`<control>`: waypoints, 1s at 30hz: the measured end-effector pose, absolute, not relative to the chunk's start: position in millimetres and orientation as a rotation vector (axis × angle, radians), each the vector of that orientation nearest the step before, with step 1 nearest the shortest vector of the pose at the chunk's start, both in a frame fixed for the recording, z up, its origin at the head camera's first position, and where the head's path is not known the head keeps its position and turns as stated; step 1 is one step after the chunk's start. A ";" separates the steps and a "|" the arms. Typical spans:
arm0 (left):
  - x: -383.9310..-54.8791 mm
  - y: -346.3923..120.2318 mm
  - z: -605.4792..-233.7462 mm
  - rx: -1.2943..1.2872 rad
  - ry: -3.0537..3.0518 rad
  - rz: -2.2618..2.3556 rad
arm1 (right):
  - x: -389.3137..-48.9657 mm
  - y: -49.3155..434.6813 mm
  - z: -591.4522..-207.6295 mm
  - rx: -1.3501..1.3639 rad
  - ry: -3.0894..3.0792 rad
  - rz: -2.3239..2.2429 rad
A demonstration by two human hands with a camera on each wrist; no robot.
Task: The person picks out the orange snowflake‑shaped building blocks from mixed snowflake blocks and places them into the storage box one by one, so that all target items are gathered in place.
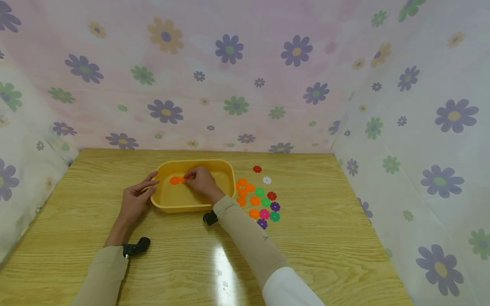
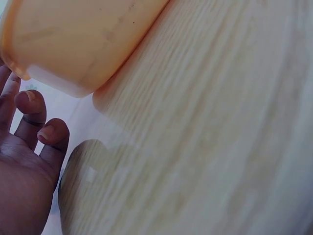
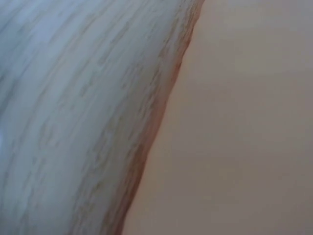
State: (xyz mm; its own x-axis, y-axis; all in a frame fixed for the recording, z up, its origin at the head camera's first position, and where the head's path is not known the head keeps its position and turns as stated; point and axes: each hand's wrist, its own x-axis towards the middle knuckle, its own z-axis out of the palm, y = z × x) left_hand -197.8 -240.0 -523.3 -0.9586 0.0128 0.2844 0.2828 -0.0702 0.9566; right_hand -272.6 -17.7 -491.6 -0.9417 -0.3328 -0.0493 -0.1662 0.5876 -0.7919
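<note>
A yellow plastic tub (image 1: 193, 209) stands on the wooden table, and its outer wall (image 2: 73, 44) fills the upper left of the left wrist view. My left hand (image 1: 134, 199) touches the tub's left rim with its fingertips; two loosely bent fingers (image 2: 54, 134) stay apart from the wall. Inside the tub, my right hand (image 1: 202, 182) pinches an orange flower-shaped disc (image 1: 182, 180) between thumb and fingers. Another orange disc (image 1: 174, 180) lies right beside it; whether the two are joined I cannot tell. The right wrist view has only table and tub wall (image 3: 234, 122), no hand.
Several flower-shaped discs lie on the table right of the tub: orange (image 1: 254, 200), green (image 1: 259, 192), red (image 1: 257, 169), white (image 1: 266, 180), pink (image 1: 264, 213) and purple (image 1: 262, 223). Flower-printed cloth (image 1: 229, 85) hangs behind and at both sides of the table (image 1: 325, 238).
</note>
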 end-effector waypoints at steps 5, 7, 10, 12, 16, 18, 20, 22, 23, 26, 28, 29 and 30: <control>-197.0 -239.3 -523.2 -0.320 -1.992 -2.165 | -272.9 -15.8 -492.9 -0.434 2.613 -1.291; -196.1 -239.1 -522.2 -0.310 -1.992 -2.173 | -273.4 -15.8 -492.8 -0.436 2.607 -1.309; -194.0 -238.9 -519.2 -0.297 -2.002 -2.179 | -275.1 -17.2 -492.8 -0.446 2.577 -1.367; -192.5 -238.9 -516.8 -0.292 -2.013 -2.184 | -275.5 -18.7 -492.4 -0.450 2.547 -1.417; -191.1 -239.2 -513.2 -0.295 -2.073 -2.137 | -275.7 -21.0 -493.0 -0.460 2.493 -1.491; -191.1 -239.3 -511.8 -0.301 -2.114 -2.094 | -274.9 -20.7 -492.2 -0.471 2.475 -1.502; -191.0 -239.6 -511.0 -0.309 -2.143 -2.062 | -273.4 -18.2 -488.6 -0.487 2.442 -1.507; -190.9 -239.8 -510.6 -0.328 -2.153 -2.048 | -271.9 -13.7 -482.7 -0.514 2.404 -1.498; -190.8 -240.0 -510.5 -0.333 -2.152 -2.050 | -271.0 -10.8 -478.3 -0.528 2.380 -1.494; -190.8 -240.9 -511.3 -0.345 -2.131 -2.065 | -268.5 -1.0 -458.3 -0.597 2.296 -1.504; -191.2 -241.5 -512.6 -0.354 -2.110 -2.079 | -266.4 6.0 -443.6 -0.646 2.248 -1.526; -191.4 -241.5 -513.0 -0.352 -2.104 -2.083 | -264.9 9.9 -435.9 -0.671 2.228 -1.544; -191.6 -241.4 -513.4 -0.351 -2.097 -2.088 | -263.0 14.3 -428.4 -0.698 2.213 -1.566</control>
